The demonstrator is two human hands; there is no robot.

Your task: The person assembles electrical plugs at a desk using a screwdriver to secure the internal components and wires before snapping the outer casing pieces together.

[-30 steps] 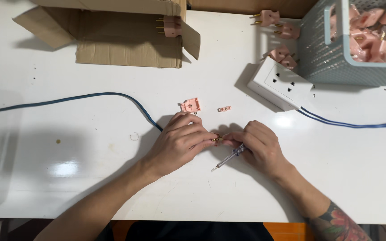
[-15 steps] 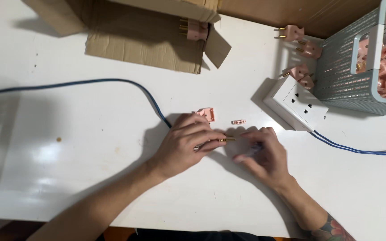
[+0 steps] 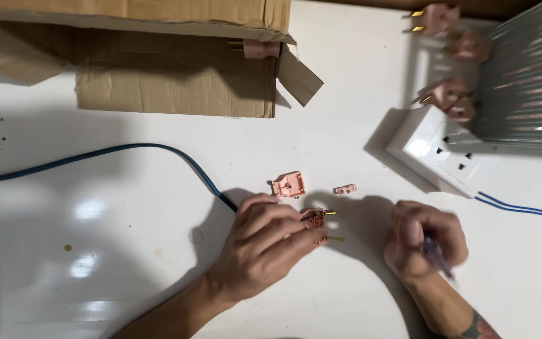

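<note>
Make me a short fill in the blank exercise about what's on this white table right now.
1. The left hand pins down a pink plug base with two ____ prongs.
2. The right hand grips a slim ____.
3. The blue cable runs under the ____ hand.
4. The loose pink plug cover lies beside a torn ____ box.

Missing words: brass; screwdriver; left; cardboard

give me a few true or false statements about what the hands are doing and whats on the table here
1. The left hand pins a pink plug body with brass prongs to the white table. True.
2. The right hand is empty. False: it grips a thin screwdriver.
3. A loose pink plug cover lies just above the left hand. True.
4. The blue cable runs into the cardboard box. False: it runs under the left hand.
5. The white socket strip sits left of the box. False: it sits to the right, beside the mesh basket.
</note>
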